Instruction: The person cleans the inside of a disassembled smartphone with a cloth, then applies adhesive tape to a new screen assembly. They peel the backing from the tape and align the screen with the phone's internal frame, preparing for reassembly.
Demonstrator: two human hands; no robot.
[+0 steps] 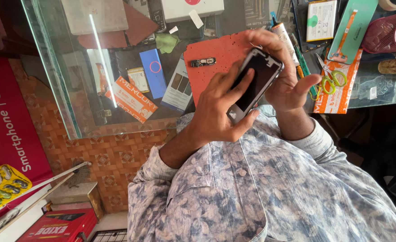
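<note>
Glass counter (63, 85) across top of view, brown patterned floor tiles (112, 154) below its near edge. At far left, red carton (56, 226) and yellow blister tray (0, 186) on floor level. Under the glass, left of centre: orange-and-white packet (130, 99), blue card with a ring mark (153, 73), green cloth scrap (167, 42). Centre: red-orange mat (211, 51) on counter, small dark component (202, 62) lying on it.

Phone (257, 83) held above mat's right part, tilted, dark face up, silver frame visible at lower end. Left hand (220, 110) grasping phone from below and left, thumb along lower edge, fingers (238, 78) laid over dark face. Right hand (287, 76) cupping phone's upper right edge from behind, fingers curled over top corner, thumb stuck out to the right, clear of phone.

Right of hands: glue tube (284, 38) and green-handled scissors (330, 78) lying on orange packet (341, 87), white battery pack (321, 20), teal card carrying an orange strip (352, 29), dark red mesh basket (384, 33) at far right.

Blue floral shirt (269, 197) filling lower foreground.
</note>
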